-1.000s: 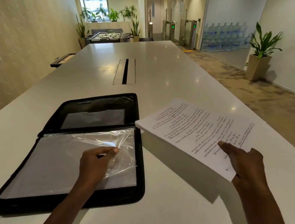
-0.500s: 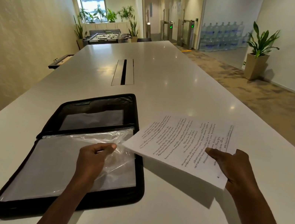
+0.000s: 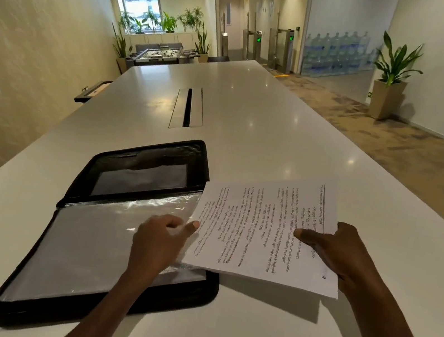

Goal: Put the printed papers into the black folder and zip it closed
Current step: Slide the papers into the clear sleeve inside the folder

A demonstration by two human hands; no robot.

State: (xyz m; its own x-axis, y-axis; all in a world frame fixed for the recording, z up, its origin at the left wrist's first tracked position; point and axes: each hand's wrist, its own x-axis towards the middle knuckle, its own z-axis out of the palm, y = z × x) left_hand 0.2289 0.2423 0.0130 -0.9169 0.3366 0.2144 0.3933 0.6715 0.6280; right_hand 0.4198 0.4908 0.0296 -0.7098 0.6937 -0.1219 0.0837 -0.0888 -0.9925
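The black folder (image 3: 115,306) lies open on the white table (image 3: 252,120), its zip undone. A clear plastic sleeve (image 3: 103,236) covers its near half. My left hand (image 3: 159,240) pinches the sleeve's right edge and lifts it. My right hand (image 3: 344,256) grips the printed papers (image 3: 257,233) by their right side, thumb on top. The papers hang just above the table, and their left edge reaches over the folder's right edge at the raised sleeve.
A cable slot (image 3: 188,108) is set into the table beyond the folder. A dark tray (image 3: 92,90) juts out at the table's left edge. A potted plant (image 3: 391,82) stands on the floor at the right wall.
My right hand has carried the papers left and down, from beside the folder to over its right edge. My left hand kept its hold on the sleeve and raised it a little.
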